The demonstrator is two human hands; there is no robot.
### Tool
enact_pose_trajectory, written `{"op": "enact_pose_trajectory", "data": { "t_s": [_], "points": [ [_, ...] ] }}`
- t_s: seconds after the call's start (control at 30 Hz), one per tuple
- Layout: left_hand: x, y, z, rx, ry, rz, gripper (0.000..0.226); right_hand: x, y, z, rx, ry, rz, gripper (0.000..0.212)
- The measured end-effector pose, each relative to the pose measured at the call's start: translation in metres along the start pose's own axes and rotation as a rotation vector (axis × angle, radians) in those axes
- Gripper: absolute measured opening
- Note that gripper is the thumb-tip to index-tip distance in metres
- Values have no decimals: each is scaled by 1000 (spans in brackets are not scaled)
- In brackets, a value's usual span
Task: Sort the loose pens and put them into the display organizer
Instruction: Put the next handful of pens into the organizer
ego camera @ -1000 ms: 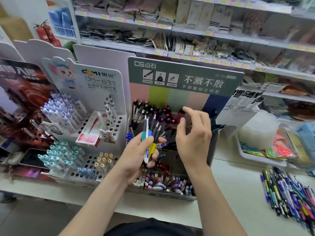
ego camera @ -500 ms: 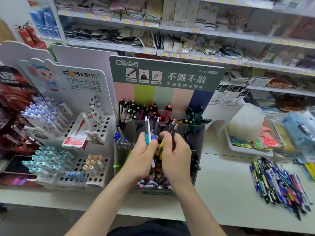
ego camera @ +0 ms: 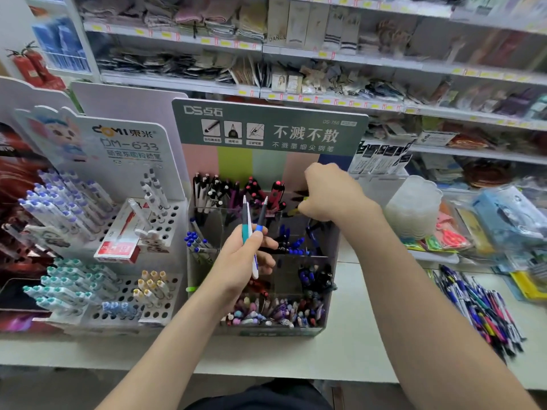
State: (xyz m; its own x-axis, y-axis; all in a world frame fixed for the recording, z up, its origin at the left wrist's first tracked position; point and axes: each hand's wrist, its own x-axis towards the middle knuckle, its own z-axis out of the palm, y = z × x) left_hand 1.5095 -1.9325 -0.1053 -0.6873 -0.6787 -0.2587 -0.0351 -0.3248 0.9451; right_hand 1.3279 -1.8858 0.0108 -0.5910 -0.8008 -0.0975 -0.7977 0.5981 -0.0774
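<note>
The left hand [ego camera: 236, 261] is raised in front of the display organizer [ego camera: 281, 331]. Its fingers [ego camera: 270, 243] and thumb are closed round a bunch of pens [ego camera: 245, 223]: one teal, one white and one dark with a blue grip. The tips point up past the knuckles, and the white barrel sticks out below the palm.

The right hand [ego camera: 331, 193] reaches over the organizer's rear right compartment, knuckles up, with the fingers curled down and clamped on a yellow pen [ego camera: 295, 212]. Only a short yellow piece and a dark end show beside the fingertips; the rest is hidden under the hand.

The organizer stands on the pale counter [ego camera: 355, 350], its clear compartments partly filled. A heap of loose pens [ego camera: 482, 312] lies on the counter well to the right, clear of both hands.
</note>
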Motion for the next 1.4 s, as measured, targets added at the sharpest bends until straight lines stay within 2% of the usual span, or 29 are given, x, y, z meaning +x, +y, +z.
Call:
{"op": "enact_pose_trajectory", "data": {
  "t_s": [0.13, 0.23, 0.3, 0.33, 0.4, 0.47, 0.5, 0.53, 0.57, 0.67, 0.7, 0.77, 0.87, 0.93, 1.0, 1.07, 1.17, 1.27, 1.33, 1.4],
  "points": [
    [2, 1, -2, -173, -43, -67, 25, 17, -2, 0, -108, -3, -103, 27],
    [1, 2, -5, -260, -80, -95, 27, 29, 7, 12, 11, 44, -154, 38],
    [0, 1, -6, -265, -93, -104, 27, 32, 15, 24, 73, 76, -167, 36],
    [0, 0, -7, -263, -97, -107, 27, 30, 18, 30, 107, 129, -173, 36],
    [-1, -1, -9, -275, -112, -108, 29, 15, 20, 42, 243, 359, -197, 37],
    [-1, -1, -9, -312, -129, -105, 32, -10, 12, 53, 460, 640, -200, 23],
    [-2, 0, -8, -319, -132, -104, 31, -23, 6, 59, 555, 701, -170, 11],
    [-2, 0, -6, -309, -134, -101, 29, -36, 0, 65, 646, 678, -121, 11],
    [-2, 1, -5, -281, -138, -95, 25, -48, -6, 71, 742, 576, -73, 19],
    [-3, 0, -1, -61, -160, -96, 18, -74, -15, 97, 1017, 182, 1, 28],
    [-3, -1, 1, 37, -168, -100, 19, -80, -15, 107, 1053, 164, 31, 31],
    [-5, -6, 5, 166, -183, -104, 22, -87, -13, 125, 1080, 283, 123, 36],
    [-6, -16, 13, 162, -105, -103, 20, -92, 1, 129, 1171, 492, 256, 26],
    [-4, -22, 15, 191, -31, -82, 21, -93, 17, 130, 1229, 446, 325, 26],
    [-2, -27, 13, 266, -24, -51, 22, -93, 35, 136, 1182, 324, 394, 16],
    [0, -31, 13, 269, -42, -58, 23, -92, 46, 141, 1199, 185, 501, 29],
    [0, -33, 14, 184, -68, -130, 24, -86, 50, 139, 1463, 87, 600, 28],
    [-2, -33, 15, 118, -90, -175, 22, -78, 53, 135, 1653, 78, 612, 30],
    [-3, -32, 15, 108, -79, -186, 16, -76, 55, 135, 1651, 95, 577, 33],
    [-4, -31, 15, 74, -66, -189, 11, -80, 51, 137, 1545, 169, 514, 36]
  ]
}}
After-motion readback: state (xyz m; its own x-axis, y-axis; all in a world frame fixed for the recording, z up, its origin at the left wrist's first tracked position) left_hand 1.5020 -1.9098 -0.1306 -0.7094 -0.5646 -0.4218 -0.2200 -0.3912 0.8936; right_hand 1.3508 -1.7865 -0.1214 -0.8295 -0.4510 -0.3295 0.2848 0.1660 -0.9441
